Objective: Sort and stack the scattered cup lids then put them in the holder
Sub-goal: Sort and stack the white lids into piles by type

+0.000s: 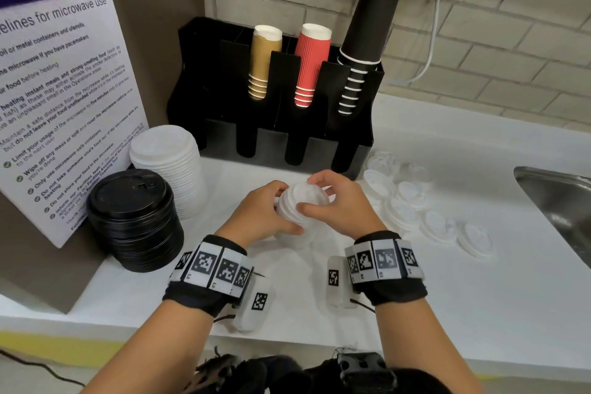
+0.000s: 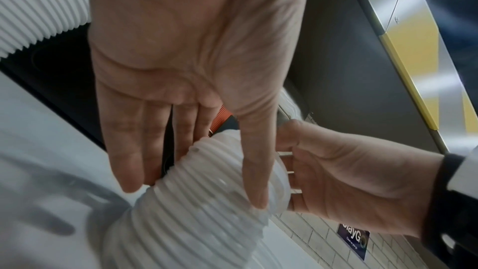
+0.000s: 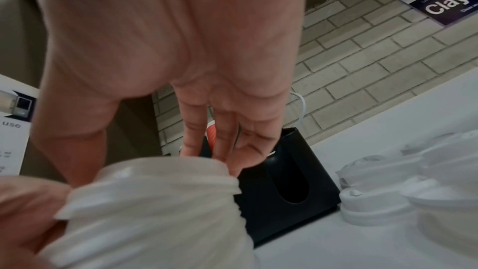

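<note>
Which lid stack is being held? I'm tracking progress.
The small white lid stack, gripped between left hand and right hand; others stand untouched.

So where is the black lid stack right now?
In the head view, the black lid stack stands on the counter at the left, against the microwave sign, just in front of the tall white lid stack.

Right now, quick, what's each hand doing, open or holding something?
Left hand: holding the side of the white lid stack, thumb and fingers around it.
Right hand: holding the top of the same stack, fingertips curled on it.
</note>
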Motion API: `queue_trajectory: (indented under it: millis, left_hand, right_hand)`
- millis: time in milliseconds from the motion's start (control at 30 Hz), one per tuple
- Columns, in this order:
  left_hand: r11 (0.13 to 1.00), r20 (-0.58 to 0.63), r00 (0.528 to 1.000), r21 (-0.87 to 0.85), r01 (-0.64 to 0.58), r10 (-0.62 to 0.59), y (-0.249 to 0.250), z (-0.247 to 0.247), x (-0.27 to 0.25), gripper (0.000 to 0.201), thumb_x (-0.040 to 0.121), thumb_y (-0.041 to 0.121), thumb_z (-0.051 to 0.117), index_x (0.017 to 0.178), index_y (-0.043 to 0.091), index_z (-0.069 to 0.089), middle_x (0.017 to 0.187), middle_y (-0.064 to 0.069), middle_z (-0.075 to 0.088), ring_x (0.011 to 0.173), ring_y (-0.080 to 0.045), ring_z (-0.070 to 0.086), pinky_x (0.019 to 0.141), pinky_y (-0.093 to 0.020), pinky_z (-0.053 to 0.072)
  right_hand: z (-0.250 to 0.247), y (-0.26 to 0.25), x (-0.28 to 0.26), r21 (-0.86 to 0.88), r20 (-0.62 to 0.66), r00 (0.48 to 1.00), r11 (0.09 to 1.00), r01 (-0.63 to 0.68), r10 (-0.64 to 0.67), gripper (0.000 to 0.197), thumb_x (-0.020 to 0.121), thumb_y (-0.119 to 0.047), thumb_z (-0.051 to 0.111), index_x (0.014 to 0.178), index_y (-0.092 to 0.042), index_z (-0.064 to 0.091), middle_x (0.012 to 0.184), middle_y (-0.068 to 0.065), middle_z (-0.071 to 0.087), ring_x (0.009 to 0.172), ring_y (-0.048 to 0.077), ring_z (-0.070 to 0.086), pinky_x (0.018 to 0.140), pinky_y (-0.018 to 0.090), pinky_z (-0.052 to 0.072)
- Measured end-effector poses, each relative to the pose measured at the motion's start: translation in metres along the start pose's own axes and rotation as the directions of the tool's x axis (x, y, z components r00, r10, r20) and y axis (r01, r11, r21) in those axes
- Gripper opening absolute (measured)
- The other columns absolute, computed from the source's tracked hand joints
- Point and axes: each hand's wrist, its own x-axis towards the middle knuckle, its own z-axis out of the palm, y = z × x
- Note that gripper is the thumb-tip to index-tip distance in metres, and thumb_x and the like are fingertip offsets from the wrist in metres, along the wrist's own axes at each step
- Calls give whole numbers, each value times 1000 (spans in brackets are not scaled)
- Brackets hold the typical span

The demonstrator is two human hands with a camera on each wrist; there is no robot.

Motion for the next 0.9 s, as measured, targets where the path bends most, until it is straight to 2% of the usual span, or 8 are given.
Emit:
queue_trajectory:
  millis: [200, 333, 467, 567, 667, 767, 833, 900]
  left_hand:
    - [1000, -17, 1000, -19, -1, 1, -1, 1, 0, 68, 59, 22, 92, 111, 33, 50, 100, 24, 53, 94, -7, 58, 75, -22, 48]
    - [1000, -25, 1000, -24, 1, -2, -3, 2, 0, 68, 59, 20, 92, 111, 32, 50, 100, 23, 54, 95, -9, 59, 72, -19, 46]
    - [1000, -31, 999, -11, 9, -9, -3, 2, 0, 65, 59, 18, 91, 110, 29, 52, 104, 12, 61, 98, -15, 61, 76, -26, 50]
    - [1000, -28, 999, -14, 23, -23, -1, 2, 0, 67, 59, 18, 92, 111, 29, 51, 107, 12, 60, 101, -16, 61, 81, -30, 51]
    - [999, -21, 999, -17, 32, -32, 1, 2, 0, 69, 58, 17, 92, 112, 29, 51, 107, 11, 59, 102, -17, 61, 83, -33, 52]
    - [999, -10, 999, -9, 40, -40, 2, 1, 0, 72, 58, 18, 92, 114, 29, 49, 110, 10, 59, 103, -18, 60, 83, -33, 52]
    - [999, 9, 999, 6, 40, -40, 4, 1, 0, 80, 57, 21, 93, 123, 29, 47, 111, 12, 57, 106, -17, 59, 85, -31, 51]
    - [999, 25, 999, -2, 42, -42, 5, 1, -1, 97, 56, 26, 93, 137, 28, 40, 116, 12, 52, 110, -17, 55, 90, -30, 47]
  right_hand:
    - [4, -7, 3, -66, 25, 1000, 998, 17, -15, 49, 70, -30, 82, 115, -20, 63, 117, -2, 61, 104, 13, 55, 85, 23, 45]
    - [4, -9, 2, -135, 39, 999, 991, 23, -18, 53, 71, -30, 82, 119, -20, 63, 121, -1, 59, 111, 16, 51, 88, 22, 41]
    - [7, -13, 3, -203, 65, 998, 979, 33, -20, 56, 71, -30, 80, 123, -21, 62, 120, 0, 59, 115, 20, 47, 93, 26, 41]
    - [6, -15, 5, -226, 87, 996, 973, 45, -26, 56, 71, -29, 78, 125, -22, 62, 120, 0, 59, 115, 21, 45, 92, 26, 40]
    - [3, -16, 6, -225, 130, 991, 973, 52, -23, 56, 71, -27, 78, 125, -23, 63, 122, -1, 58, 118, 21, 45, 97, 32, 42]
    - [-1, -18, 7, -264, 212, 977, 960, 90, -33, 58, 74, -31, 78, 129, -27, 59, 129, -3, 56, 123, 22, 45, 105, 41, 38]
    - [-11, -15, 7, -194, 188, 980, 976, 97, -60, 57, 79, -32, 76, 132, -27, 56, 133, -2, 54, 125, 18, 47, 106, 33, 37]
    - [-28, -9, 4, -123, 81, 995, 990, 70, -60, 47, 85, -31, 70, 130, -23, 58, 130, -1, 56, 117, 12, 52, 97, 21, 38]
